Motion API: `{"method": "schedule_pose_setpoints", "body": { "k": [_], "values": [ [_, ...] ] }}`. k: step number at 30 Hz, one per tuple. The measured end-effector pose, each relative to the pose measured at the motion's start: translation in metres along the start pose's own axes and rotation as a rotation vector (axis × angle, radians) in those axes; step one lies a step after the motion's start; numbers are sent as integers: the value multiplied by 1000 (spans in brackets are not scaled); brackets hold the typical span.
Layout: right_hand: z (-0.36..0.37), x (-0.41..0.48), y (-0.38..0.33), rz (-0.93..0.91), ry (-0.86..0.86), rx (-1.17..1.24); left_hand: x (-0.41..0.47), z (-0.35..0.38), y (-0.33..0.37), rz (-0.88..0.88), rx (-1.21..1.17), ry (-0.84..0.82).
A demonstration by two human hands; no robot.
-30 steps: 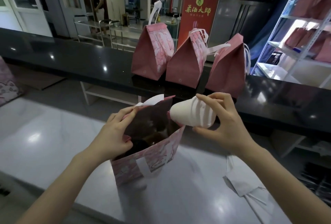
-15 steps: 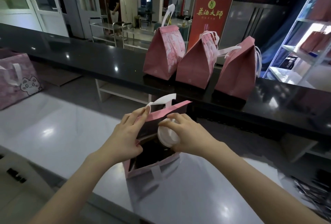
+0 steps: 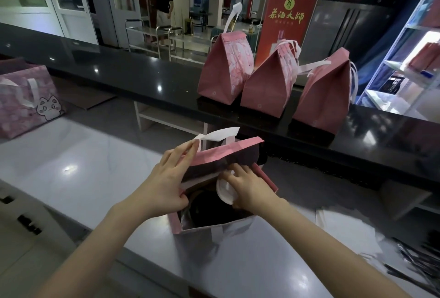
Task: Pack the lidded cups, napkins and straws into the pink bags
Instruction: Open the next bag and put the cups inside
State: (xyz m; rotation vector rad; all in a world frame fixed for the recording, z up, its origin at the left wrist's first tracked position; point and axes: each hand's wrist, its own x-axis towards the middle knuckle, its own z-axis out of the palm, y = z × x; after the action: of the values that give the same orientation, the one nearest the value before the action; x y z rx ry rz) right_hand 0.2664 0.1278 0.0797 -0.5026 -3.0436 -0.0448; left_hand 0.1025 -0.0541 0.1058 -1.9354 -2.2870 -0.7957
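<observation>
Head view: left hand [image 3: 164, 185] pinches the pink bag [image 3: 215, 227] open; right hand [image 3: 253, 189] grips a lidded cup [image 3: 224, 190] inside.

open bag [image 3: 215, 154]: pink, white handle | cup lid [image 3: 225, 190]: white | counter [image 3: 142, 78]: black | banner [image 3: 287, 16]: red, gold lettering

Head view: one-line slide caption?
Left hand holds the pink bag open; right hand grips a lidded cup at its mouth.
</observation>
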Motion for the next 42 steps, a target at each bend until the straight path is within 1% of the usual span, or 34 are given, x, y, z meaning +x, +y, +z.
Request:
{"method": "schedule_pose_setpoints", "body": {
  "k": [6, 10, 14, 20, 28, 34, 38, 40, 42],
  "values": [
    [17, 10, 1, 36, 10, 8, 2, -5, -3, 26, 50, -95],
    [20, 14, 5, 54, 5, 5, 2, -6, -5, 23, 51, -98],
    [24, 17, 10, 25, -37, -5, 4, -5, -6, 18, 55, -101],
    [23, 33, 13, 20, -42, -28, 10, -3, -11, 10, 51, -108],
    [21, 63, 8, 21, -153, -17, 22, -7, -28, -27, -17, -123],
    [26, 87, 11, 2, -194, 28, 28, -2, -42, -35, -29, -131],
    [31, 97, 10, -18, -207, 16, 36, -1, -51, -44, -62, -137],
    [32, 103, 11, -26, -229, -3, 38, -1, -55, -52, -84, -137],
    [31, 112, 12, -20, -258, 34, 40, -2, -58, -56, -114, -136]
  ]
}}
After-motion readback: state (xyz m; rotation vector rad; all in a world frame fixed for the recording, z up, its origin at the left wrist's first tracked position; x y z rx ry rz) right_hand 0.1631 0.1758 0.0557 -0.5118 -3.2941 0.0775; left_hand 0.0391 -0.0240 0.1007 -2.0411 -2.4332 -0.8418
